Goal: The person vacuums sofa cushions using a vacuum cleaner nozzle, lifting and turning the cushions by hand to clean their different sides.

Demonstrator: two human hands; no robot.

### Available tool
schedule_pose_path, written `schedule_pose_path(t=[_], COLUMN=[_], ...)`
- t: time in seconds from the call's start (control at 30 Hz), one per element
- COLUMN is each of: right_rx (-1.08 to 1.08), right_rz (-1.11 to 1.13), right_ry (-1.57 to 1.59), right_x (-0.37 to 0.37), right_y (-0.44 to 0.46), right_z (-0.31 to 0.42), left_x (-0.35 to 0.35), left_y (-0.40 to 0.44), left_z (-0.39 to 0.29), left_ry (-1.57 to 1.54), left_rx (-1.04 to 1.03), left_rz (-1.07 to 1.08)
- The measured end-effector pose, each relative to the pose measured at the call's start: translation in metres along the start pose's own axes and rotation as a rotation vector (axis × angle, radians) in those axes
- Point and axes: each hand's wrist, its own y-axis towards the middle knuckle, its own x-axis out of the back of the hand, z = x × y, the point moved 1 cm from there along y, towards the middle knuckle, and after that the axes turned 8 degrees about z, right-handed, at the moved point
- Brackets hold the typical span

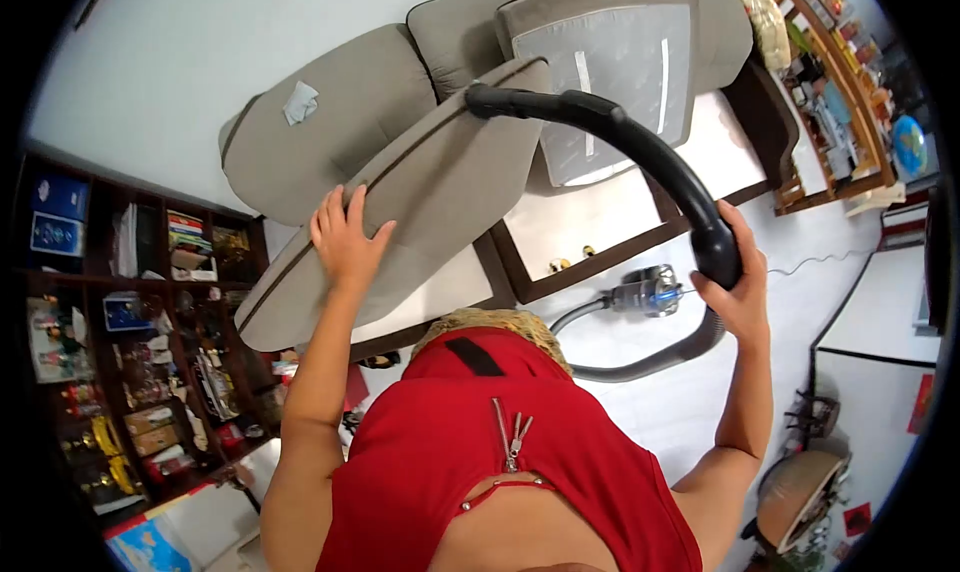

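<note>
A grey sofa cushion [455, 187] stands tilted on its edge across the sofa base. My left hand [348, 240] lies on its side near the dark piping, with fingers spread and thumb apart. My right hand [740, 282] is wrapped round the lower end of a black vacuum cleaner wand [640, 137]. The wand curves up and left, and its tip touches the upper part of the cushion. From my right hand a grey hose [650, 364] loops down to the vacuum cleaner body [648, 294] on the floor.
Another seat cushion [610, 82] leans against the backrest [330, 112], underside outward. A light cloth [300, 103] lies on the backrest. The sofa base [585, 217] has a dark wooden frame. Packed shelves [140, 322] stand left. A cord [820, 260] runs across the floor at right.
</note>
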Motion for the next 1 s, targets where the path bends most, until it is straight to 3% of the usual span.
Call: schedule_pose_path(t=[0.13, 0.17, 0.3, 0.33, 0.4, 0.53, 0.57, 0.6, 0.77, 0.83, 0.93, 1.0], right_rx=[-0.022, -0.085, 0.16, 0.091, 0.11, -0.168, -0.092, -0.214, -0.266, -0.332, -0.177, -0.186], right_rz=[0.02, 0.042, 0.375, 0.457, 0.392, 0.21, 0.157, 0.09, -0.034, -0.008, 0.157, 0.297], right_ry=[-0.112, -0.011, -0.193, -0.271, -0.343, -0.366, -0.439, -0.357, -0.337, -0.214, -0.186, -0.294], right_x=[0.035, 0.038, 0.036, 0.033, 0.038, 0.073, 0.083, 0.09, 0.096, 0.084, 0.065, 0.047], right_y=[-0.009, -0.008, 0.007, 0.011, 0.016, 0.009, 0.007, 0.005, -0.006, -0.013, -0.024, -0.018], right_z=[0.047, 0.068, 0.13, 0.147, 0.154, 0.143, 0.132, 0.125, 0.122, 0.144, 0.16, 0.169], left_x=[0.003, 0.001, -0.001, -0.002, -0.002, -0.006, -0.005, -0.004, -0.001, -0.004, -0.005, -0.004], left_y=[-0.023, -0.03, -0.051, -0.057, -0.067, -0.084, -0.087, -0.09, -0.1, -0.107, -0.115, -0.119], left_z=[-0.023, -0.025, -0.033, -0.036, -0.043, -0.051, -0.053, -0.056, -0.063, -0.065, -0.072, -0.077], left_ry=[-0.041, -0.061, -0.107, -0.123, -0.13, -0.144, -0.145, -0.147, -0.168, -0.17, -0.151, -0.157], left_rx=[-0.003, -0.002, -0.013, -0.015, -0.009, -0.021, -0.026, -0.032, -0.065, -0.076, -0.101, -0.113], left_rz=[-0.068, -0.086, -0.106, -0.108, -0.132, -0.156, -0.157, -0.157, -0.157, -0.164, -0.166, -0.162])
